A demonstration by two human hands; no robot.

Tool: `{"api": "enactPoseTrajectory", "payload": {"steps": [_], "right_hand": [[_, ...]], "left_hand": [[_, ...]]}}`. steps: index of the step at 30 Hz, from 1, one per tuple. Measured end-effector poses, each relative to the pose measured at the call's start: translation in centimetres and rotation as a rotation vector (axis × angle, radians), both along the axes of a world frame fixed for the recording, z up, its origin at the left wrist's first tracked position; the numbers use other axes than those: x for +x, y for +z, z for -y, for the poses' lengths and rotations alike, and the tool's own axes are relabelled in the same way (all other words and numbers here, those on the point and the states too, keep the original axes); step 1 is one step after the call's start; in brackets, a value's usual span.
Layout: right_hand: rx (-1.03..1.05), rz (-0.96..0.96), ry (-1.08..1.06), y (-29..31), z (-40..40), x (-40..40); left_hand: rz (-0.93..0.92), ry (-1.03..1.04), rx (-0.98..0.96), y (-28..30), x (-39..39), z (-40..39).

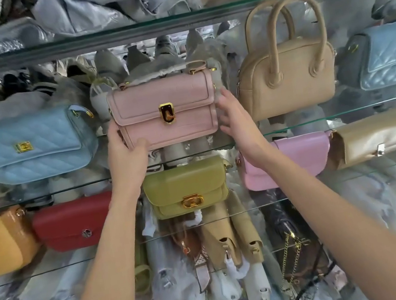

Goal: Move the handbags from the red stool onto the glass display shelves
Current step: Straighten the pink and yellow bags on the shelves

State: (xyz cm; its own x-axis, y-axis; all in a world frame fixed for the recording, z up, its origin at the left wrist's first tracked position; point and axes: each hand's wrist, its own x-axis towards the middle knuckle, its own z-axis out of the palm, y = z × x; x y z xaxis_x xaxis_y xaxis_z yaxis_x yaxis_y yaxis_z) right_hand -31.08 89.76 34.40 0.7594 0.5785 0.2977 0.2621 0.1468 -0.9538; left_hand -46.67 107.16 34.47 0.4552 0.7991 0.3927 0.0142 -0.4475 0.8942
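Handbags fill a set of glass display shelves, seen from the head camera of a person reaching forward with both bare arms. The one being handled is a pink handbag (165, 112) with a gold clasp, standing upright and face-out on the middle glass shelf (318, 118), between a quilted blue handbag (28, 146) to its left and a tan handbag (286, 73) with tall looped handles to its right.

The left hand (128, 157) grips the pink handbag at its lower left corner, thumb across the front and fingers curled behind. The right hand (234, 114) lies against the bag's right side with fingers fairly straight; whether the fingertips actually press the bag or sit just beside it is hard to tell, since they disappear behind its edge. Holding it from both sides like this seems meant to square the bag up and keep it from tipping while it settles into the gap.

Every bag on show faces outward with its clasp visible, which suits a shop display. On the shelf below sit a red handbag (75, 223), an olive-green handbag (186, 187) directly under the pink one, and a lilac-pink handbag (301, 155) partly behind the right forearm. Wrapped stock in clear plastic is packed behind and beneath.

The red stool is out of view, so how many bags remain cannot be judged.
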Motion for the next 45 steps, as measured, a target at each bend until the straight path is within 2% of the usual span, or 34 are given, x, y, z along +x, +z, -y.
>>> {"api": "enactPoseTrajectory", "payload": {"steps": [8, 21, 35, 38, 41, 45], "right_hand": [[-0.079, 0.08, -0.012, 0.1, -1.1, 0.3], [-0.031, 0.009, 0.044, 0.1, -0.6, 0.8], [-0.016, 0.063, 0.131, -0.2, 0.4, 1.0], [0.052, 0.135, 0.04, -0.3, 0.5, 0.2], [0.094, 0.246, -0.215, -1.3, 0.0, -1.4], [0.193, 0.383, -0.414, -3.3, -1.4, -3.8]], "left_hand": [[-0.017, -0.065, 0.052, -0.3, -0.8, -0.8], [-0.011, -0.088, 0.033, 0.3, -1.5, -0.4], [-0.038, -0.108, 0.075, 0.4, -1.7, 0.3], [-0.032, -0.083, 0.042, 0.4, -1.9, 0.2], [-0.046, -0.067, 0.034, 0.4, -2.9, 0.5], [-0.073, -0.04, 0.05, -0.2, -5.2, -0.9]]}}
